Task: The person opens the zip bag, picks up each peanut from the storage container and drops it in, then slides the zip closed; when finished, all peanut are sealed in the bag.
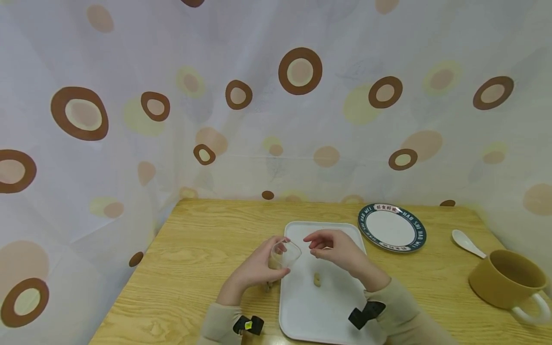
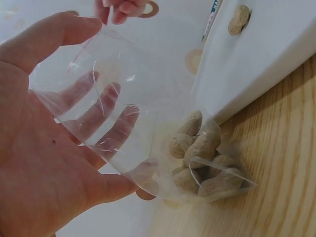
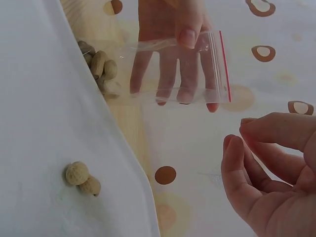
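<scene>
My left hand [image 1: 258, 266] holds a clear zip bag [image 1: 286, 255] with a red line along its mouth, over the tray's left edge. The thumb lies on one side of the bag and the fingers show through from behind. Several unshelled peanuts [image 2: 202, 153] lie in the bag's bottom. To the bag's right is my right hand [image 1: 338, 250], above the tray. Its fingers are loosely bent, thumb and fingertips apart, with nothing between them, as the right wrist view shows. One peanut [image 1: 316, 279] lies on the white tray [image 1: 297, 316] below the hands.
A plate with a dark patterned rim [image 1: 390, 227] stands behind the tray on the right. Farther right are a white spoon [image 1: 467, 243] and a mustard-coloured mug [image 1: 502, 282] with a white handle. A spotted curtain [image 1: 258, 124] hangs behind the wooden table [image 1: 207, 239].
</scene>
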The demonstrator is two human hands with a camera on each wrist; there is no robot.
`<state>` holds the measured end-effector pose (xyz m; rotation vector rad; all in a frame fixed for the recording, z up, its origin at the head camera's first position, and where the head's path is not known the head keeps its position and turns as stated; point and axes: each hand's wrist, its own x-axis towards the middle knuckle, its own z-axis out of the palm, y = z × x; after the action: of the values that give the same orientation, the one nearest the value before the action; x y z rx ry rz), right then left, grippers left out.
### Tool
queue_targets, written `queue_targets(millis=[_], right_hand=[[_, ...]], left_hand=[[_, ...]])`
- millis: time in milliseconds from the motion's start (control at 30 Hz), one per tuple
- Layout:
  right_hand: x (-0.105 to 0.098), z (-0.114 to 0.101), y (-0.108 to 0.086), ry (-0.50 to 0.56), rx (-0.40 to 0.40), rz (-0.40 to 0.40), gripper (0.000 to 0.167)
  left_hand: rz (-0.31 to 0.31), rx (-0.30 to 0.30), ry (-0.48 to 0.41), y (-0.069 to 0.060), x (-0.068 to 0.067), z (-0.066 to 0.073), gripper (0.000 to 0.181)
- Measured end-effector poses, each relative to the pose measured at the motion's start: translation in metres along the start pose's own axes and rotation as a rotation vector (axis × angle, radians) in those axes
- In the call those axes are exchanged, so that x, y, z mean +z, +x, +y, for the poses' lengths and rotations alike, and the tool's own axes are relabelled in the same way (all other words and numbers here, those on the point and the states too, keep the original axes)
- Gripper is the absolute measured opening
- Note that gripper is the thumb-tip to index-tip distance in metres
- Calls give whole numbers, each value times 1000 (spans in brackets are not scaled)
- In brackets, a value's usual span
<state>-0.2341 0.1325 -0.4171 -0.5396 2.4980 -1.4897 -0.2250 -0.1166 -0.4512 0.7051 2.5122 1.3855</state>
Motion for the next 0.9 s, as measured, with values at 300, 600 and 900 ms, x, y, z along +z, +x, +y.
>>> queue_targets(millis=[300,600,900], right_hand=[[1,15,2,-45,40,0,26],[3,36,4,-91,91,-27,25],[6,54,4,-136,166,-40,23]], left_hand=[[0,13,0,0,0,-1,65],[1,7,16,2,0,0,65],[4,1,12,1,1,-1,64]])
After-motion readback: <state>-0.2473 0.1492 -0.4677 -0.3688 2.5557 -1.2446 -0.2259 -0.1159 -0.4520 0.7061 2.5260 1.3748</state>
